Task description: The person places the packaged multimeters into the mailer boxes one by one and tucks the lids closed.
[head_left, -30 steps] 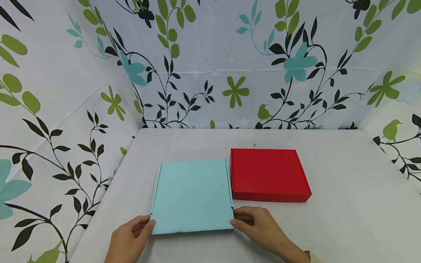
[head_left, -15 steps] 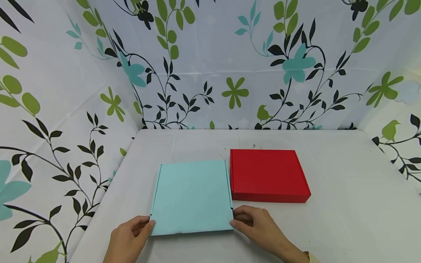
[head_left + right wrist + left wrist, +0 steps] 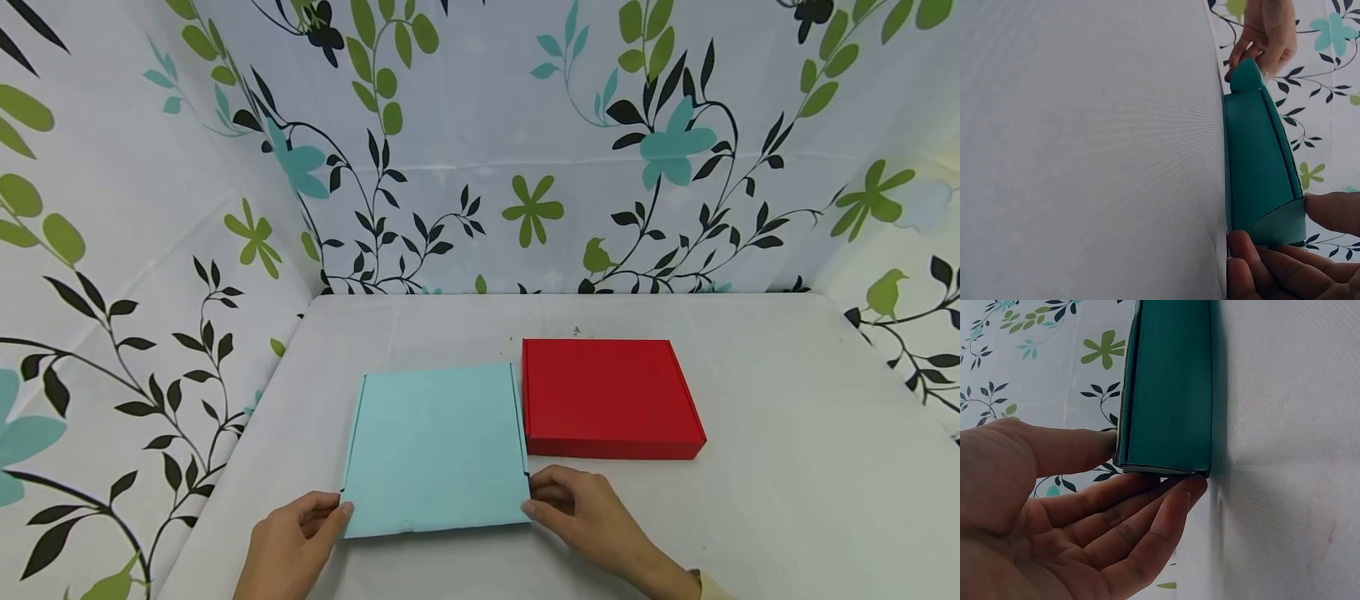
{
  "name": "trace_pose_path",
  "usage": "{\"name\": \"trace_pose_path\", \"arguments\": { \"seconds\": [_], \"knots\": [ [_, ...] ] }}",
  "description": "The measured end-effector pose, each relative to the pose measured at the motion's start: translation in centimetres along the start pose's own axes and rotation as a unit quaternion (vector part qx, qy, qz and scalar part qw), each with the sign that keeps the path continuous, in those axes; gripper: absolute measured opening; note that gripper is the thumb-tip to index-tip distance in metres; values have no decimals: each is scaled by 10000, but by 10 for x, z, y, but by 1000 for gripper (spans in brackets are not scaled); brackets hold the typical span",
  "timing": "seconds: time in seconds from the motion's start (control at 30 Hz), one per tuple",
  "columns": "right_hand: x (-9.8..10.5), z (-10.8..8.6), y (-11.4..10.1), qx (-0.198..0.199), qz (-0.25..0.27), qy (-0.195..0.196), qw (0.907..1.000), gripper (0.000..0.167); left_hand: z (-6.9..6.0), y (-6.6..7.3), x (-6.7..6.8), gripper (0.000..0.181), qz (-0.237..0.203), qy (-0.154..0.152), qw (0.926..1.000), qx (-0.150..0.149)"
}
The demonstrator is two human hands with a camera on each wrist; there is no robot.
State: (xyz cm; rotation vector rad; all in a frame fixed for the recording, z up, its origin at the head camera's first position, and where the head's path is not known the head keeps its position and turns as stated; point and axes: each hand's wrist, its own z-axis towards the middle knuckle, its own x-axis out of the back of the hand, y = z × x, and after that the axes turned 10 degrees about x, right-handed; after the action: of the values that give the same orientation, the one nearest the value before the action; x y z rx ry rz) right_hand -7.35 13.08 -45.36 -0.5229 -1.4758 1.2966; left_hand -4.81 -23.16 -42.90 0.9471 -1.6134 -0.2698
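A flat light-blue cardboard box (image 3: 435, 450) lies on the white table, its lid down. At its front left corner my left hand (image 3: 292, 542) grips it, thumb at the lid's edge and fingers against the side. My right hand (image 3: 588, 517) holds the front right corner in much the same way. In the left wrist view the box's side (image 3: 1169, 387) looks dark teal, with the left thumb (image 3: 1072, 450) at the lid edge. The right wrist view shows the box front (image 3: 1257, 156), with a rounded flap (image 3: 1282, 222) near the right fingers.
A closed red cardboard box (image 3: 607, 392) lies right behind the blue box's right side, very close to it. The white-covered table (image 3: 787, 467) extends to the right. Patterned cloth (image 3: 480, 150) with leaves and flowers hangs behind and at both sides.
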Motion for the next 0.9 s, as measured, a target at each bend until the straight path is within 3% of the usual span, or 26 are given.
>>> {"name": "trace_pose_path", "arguments": {
  "seconds": [0.6, 0.77, 0.9],
  "knots": [
    [2, 2, 0, 239, -367, -59, 9990, 26, 3, 2, 2, 31, 232, -70, 9997, -43],
    [4, 6, -2, 338, -923, -156, 9950, 27, 4, 3, 3, 32, 340, -98, 9994, -42],
    [6, 9, -5, 361, -1471, -177, 9883, 40, 5, 5, 2, 37, 461, -99, 9988, -159]
  ]
}}
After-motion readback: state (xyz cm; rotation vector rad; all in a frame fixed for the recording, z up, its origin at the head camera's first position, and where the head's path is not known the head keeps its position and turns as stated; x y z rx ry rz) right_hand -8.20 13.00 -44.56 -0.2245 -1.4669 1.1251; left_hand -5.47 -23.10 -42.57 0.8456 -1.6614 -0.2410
